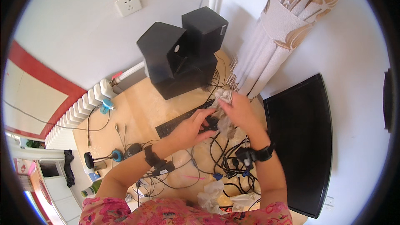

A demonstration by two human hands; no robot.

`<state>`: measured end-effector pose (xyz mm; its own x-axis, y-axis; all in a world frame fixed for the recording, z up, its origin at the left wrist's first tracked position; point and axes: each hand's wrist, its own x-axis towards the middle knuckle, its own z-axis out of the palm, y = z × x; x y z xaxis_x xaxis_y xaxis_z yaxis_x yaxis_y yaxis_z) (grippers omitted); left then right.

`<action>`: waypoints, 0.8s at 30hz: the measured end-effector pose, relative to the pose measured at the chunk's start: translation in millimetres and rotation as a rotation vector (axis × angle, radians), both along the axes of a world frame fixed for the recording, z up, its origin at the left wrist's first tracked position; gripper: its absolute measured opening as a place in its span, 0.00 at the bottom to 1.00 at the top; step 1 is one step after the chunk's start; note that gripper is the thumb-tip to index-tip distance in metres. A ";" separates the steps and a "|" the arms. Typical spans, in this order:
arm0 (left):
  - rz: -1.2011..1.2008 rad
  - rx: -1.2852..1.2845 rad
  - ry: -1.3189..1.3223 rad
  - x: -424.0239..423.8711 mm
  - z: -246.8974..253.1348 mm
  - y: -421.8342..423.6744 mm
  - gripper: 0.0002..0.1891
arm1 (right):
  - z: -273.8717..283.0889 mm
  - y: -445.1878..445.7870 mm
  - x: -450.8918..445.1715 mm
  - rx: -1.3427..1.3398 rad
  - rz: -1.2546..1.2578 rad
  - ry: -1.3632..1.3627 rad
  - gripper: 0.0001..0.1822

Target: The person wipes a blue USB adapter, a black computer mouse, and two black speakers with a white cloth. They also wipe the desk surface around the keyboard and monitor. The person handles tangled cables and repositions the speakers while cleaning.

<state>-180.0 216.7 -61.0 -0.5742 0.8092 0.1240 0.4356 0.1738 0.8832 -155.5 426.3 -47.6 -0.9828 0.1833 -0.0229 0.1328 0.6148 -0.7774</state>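
Note:
A black keyboard lies on the wooden table, partly covered by my hands. My right hand grips a crumpled, greyish-white cloth or tissue over the keyboard's right end. Beside it, my left hand is over the keyboard with thumb and fingers spread. Its index fingertip reaches the edge of the crumpled cloth; whether it presses on the keys is hidden. Black straps with small devices circle both wrists.
Black speaker boxes stand at the back by the wall. A dark monitor leans at the right, near rolled patterned material. Tangled black cables and crumpled white tissue lie close to me. A white radiator runs along the left.

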 end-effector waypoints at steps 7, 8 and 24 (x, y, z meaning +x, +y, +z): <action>0.377 0.036 -0.123 3.4 -69.2 -33.2 0.20 | -41.7 -106.8 50.4 -0.754 -0.153 -0.041 0.24; 0.438 0.002 -0.090 -2.1 -81.9 -38.4 0.18 | -53.1 -115.8 62.0 -0.674 -0.158 -0.073 0.23; 0.236 -0.276 0.650 -101.2 -179.7 65.5 0.17 | -83.2 -143.6 191.0 -0.606 0.091 -0.485 0.16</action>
